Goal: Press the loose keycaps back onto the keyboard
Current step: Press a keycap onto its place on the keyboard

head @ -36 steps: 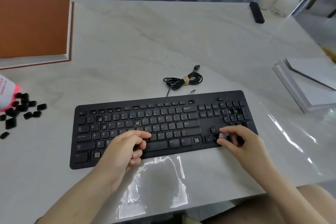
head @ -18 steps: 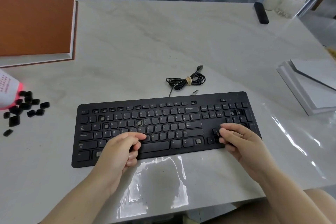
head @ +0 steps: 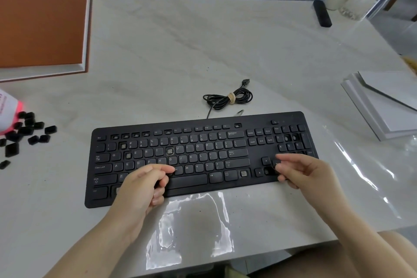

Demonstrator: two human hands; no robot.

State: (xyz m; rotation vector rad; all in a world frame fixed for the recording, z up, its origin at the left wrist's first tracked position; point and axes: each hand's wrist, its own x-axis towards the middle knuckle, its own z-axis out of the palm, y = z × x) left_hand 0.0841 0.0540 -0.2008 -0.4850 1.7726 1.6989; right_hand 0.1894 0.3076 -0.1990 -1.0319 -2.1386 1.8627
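The black keyboard (head: 198, 156) lies in the middle of the table. Several of its sockets are bare and show grey, among them one in the number row (head: 123, 145) and one beside the arrow keys (head: 243, 173). A pile of loose black keycaps (head: 24, 133) lies far left on the table. My left hand (head: 140, 189) hovers over the keyboard's lower left with its fingers curled and thumb against index. My right hand (head: 302, 171) is at the arrow keys, fingertips drawn together. Whether it pinches a keycap is hidden.
A coiled cable (head: 228, 98) lies behind the keyboard. An orange-covered box (head: 40, 27) and a pink-and-white container (head: 6, 113) are at the left. White boards (head: 383, 101) are stacked at the right, and a black bar (head: 322, 13) lies far right. Wrinkled clear film (head: 191, 221) covers the near table edge.
My right hand's fingertips closed over a grey bare socket in the arrow cluster, then drew back to the right. That spot now looks dark. My left hand has barely moved.
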